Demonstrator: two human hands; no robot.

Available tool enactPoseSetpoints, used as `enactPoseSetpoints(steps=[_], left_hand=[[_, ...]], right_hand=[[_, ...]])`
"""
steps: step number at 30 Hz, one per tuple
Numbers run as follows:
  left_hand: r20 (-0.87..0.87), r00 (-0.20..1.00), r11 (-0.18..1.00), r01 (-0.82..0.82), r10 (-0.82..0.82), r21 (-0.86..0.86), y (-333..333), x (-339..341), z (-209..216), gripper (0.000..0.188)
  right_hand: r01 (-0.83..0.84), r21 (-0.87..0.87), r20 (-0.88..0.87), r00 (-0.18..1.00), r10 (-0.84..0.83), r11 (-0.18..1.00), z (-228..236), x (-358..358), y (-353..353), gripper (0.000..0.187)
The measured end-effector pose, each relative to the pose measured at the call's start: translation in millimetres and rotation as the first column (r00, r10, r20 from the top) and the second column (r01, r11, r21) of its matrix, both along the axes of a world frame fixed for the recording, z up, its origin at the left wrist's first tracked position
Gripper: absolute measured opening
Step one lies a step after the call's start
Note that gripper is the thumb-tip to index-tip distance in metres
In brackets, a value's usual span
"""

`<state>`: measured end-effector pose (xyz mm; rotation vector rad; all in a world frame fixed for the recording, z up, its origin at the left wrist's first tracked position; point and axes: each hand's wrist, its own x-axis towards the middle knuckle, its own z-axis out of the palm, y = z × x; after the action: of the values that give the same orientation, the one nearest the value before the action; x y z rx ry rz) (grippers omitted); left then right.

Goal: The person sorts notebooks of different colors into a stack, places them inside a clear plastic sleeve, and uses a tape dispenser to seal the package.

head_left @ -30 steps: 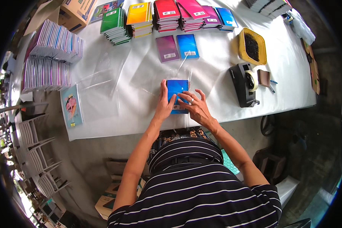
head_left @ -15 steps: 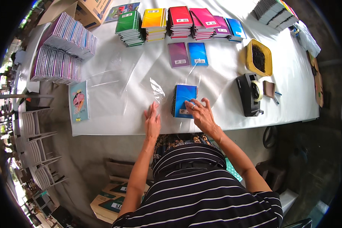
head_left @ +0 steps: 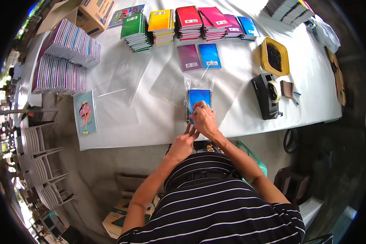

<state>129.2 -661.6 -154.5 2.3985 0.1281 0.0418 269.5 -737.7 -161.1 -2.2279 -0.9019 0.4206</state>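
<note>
A small spiral notebook with a blue cover (head_left: 199,96) lies close to the table's front edge, and a clear plastic sleeve (head_left: 196,83) shows around its far end. On the cover rests my right hand (head_left: 205,121), its fingers bent and drawn together; whatever is between them is hidden. My left hand (head_left: 182,145) reaches the notebook's near left corner with fingers stretched and slightly apart. Farther back, a purple notebook (head_left: 189,56) and another blue notebook (head_left: 209,55) lie side by side. More clear plastic (head_left: 166,87) is spread flat to the left.
Stacks of green (head_left: 135,26), yellow (head_left: 162,20) and red notebooks (head_left: 188,18) line the back. On the right stand a yellow tub (head_left: 288,57) of black pieces and a tape dispenser (head_left: 263,97). Piled notebooks (head_left: 61,77) and a teal notebook (head_left: 85,112) are at left.
My left hand has moved right, from the bare tabletop to the notebook's near edge. My right hand has shifted slightly left on the cover, and its fingers have drawn together.
</note>
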Motion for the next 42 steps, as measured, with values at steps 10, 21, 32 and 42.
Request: enactPoseSetpoints(steps=[10, 21, 32, 42], left_hand=[[-0.085, 0.753, 0.567, 0.56, -0.653, 0.604, 113.5, 147.4, 55.2, 0.068], [0.237, 0.64, 0.631, 0.5, -0.73, 0.593, 123.0, 160.8, -4.5, 0.034], [0.25, 0.666, 0.648, 0.455, -0.703, 0.611, 123.9, 166.0, 3.2, 0.037], [0.237, 0.734, 0.719, 0.453, -0.636, 0.527, 109.4, 168.9, -13.1, 0.038]], right_hand=[[0.041, 0.126, -0.13, 0.991, -0.024, 0.991, -2.8, 4.6, -3.3, 0.009], [-0.127, 0.169, -0.043, 0.99, 0.136, 0.977, 26.7, 11.9, -19.6, 0.009], [-0.218, -0.207, 0.17, 0.952, 0.255, 0.954, 21.7, 30.3, -45.9, 0.06], [-0.246, -0.265, 0.155, 0.944, 0.293, 0.932, 24.9, 31.3, -37.9, 0.069]])
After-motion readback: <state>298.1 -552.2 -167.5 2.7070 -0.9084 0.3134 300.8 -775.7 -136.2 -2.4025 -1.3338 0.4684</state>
